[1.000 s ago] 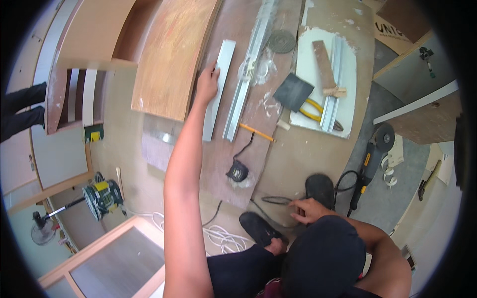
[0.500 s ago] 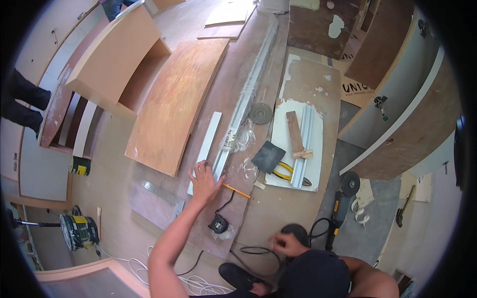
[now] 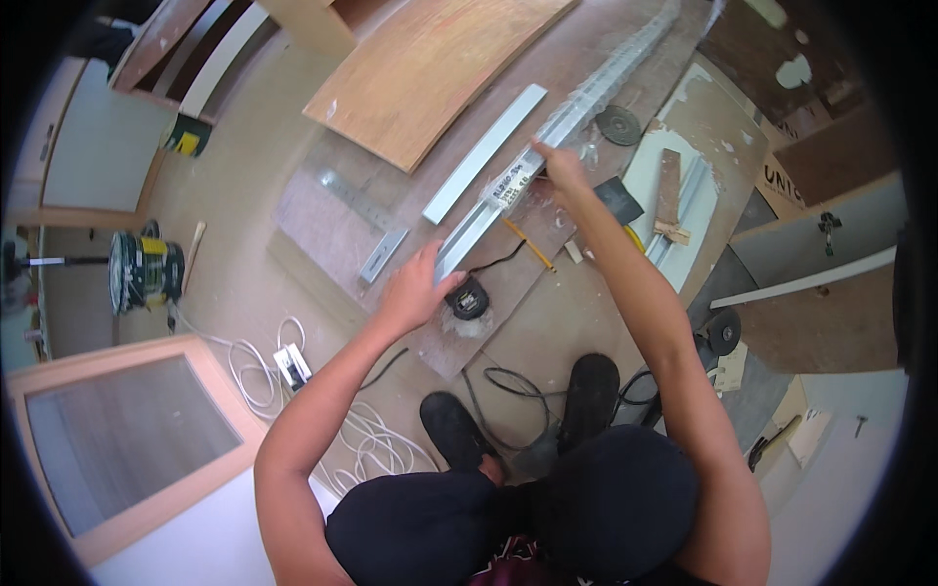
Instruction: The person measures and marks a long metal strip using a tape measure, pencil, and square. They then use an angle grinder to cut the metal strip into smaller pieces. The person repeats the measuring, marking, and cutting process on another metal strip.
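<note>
My left hand point(image 3: 415, 288) grips the near end of a long metal rail point(image 3: 467, 234), partly wrapped in plastic with a paper label; my right hand point(image 3: 555, 166) is closed round it just above the label. A short pale bar point(image 3: 485, 151) lies parallel on the left. Beneath them is a worn board point(image 3: 313, 234) with a metal square point(image 3: 383, 256). A black tape measure point(image 3: 468, 301) and an orange pencil point(image 3: 530, 244) lie near the rail. A dark square pad point(image 3: 614, 198) and yellow-handled tool point(image 3: 633, 237), partly hidden by my right arm, are farther right.
Plywood point(image 3: 430, 78) lies beyond. A grinder point(image 3: 723, 332) and cabinet panels point(image 3: 801, 322) are at right. A green machine point(image 3: 145, 272), power strip point(image 3: 292, 367) and tangled cables are at left, with a framed glass door point(image 3: 132, 439). Another person's dark-clad leg point(image 3: 103, 39) shows top left.
My left hand has moved from the short bar onto the long rail. My right hand has risen from beside my foot to grip the rail, whose near end sits slightly tilted rightward of the bar.
</note>
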### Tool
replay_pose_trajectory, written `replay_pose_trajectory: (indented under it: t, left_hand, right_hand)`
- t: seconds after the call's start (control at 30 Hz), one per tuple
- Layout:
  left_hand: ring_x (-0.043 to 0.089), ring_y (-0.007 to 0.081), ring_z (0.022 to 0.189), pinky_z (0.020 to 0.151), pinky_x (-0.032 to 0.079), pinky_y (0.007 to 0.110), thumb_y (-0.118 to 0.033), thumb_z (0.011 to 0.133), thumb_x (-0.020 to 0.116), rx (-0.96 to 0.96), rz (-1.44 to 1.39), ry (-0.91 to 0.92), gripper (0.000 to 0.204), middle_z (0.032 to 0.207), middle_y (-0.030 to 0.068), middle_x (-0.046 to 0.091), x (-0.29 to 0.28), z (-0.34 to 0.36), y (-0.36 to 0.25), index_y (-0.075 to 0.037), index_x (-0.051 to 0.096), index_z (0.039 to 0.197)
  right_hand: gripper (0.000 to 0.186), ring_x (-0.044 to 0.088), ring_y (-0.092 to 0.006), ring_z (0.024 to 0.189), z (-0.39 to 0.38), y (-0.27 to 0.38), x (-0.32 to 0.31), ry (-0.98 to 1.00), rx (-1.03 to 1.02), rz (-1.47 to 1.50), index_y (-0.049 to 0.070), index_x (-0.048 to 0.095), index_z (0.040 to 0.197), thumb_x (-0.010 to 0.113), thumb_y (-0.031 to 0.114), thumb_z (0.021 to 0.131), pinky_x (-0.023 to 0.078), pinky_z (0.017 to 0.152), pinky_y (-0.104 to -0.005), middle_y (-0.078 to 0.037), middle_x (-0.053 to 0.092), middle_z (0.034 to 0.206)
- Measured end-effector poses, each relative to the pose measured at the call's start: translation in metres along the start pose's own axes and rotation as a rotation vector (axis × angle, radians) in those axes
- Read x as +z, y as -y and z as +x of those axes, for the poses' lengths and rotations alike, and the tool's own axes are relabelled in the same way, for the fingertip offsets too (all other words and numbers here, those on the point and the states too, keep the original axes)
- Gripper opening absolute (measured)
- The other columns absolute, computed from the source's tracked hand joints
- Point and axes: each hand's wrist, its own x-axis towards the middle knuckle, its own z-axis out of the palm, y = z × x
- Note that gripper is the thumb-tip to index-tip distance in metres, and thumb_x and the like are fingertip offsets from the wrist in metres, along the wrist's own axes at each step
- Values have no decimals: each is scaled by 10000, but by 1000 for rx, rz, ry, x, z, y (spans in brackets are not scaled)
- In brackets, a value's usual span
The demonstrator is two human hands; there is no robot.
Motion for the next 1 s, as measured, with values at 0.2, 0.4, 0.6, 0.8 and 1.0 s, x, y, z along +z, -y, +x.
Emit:
replay_pose_trajectory:
  t: [0.2,0.4,0.6,0.8,1.0]
  left_hand:
    - [750,547,1163,967,602,612,-432,1108,726,-154,58,134,678,1315,330,761,-18,-36,9,-22,494,1596]
    - [746,547,1145,930,611,604,-373,1119,716,-50,91,69,664,1327,316,752,21,-52,14,-22,450,1617]
    - [744,511,1187,954,615,570,-373,1104,744,-206,120,138,707,1387,312,729,17,-85,19,0,439,1620]
    - [750,510,1174,966,613,563,-357,1092,763,-267,136,186,708,1390,309,732,2,-121,22,2,462,1623]
    - [717,492,1234,1024,581,525,-311,1100,756,-238,147,97,657,1324,313,733,-10,-169,56,5,507,1618]
  right_hand:
    - [530,813,-310,951,2,-24,-7,-55,-78,-238,-48,713,1246,725,472,1141,680,808,-506,-182,807,1146]
    - [531,818,-382,1054,49,-20,-50,-196,-212,-26,-120,631,1416,582,372,1223,688,858,-550,-224,768,1285]
    - [525,811,-356,1027,118,-9,-75,-220,-266,-146,-131,596,1433,551,349,1226,687,844,-541,-219,761,1246]
    - [495,787,-410,1131,186,47,-114,-304,-294,-196,-106,565,1510,548,297,1223,671,867,-610,-252,719,1362]
    - [534,781,-416,1139,190,73,-107,-173,-191,-218,-97,536,1544,584,321,1215,684,886,-627,-267,692,1408]
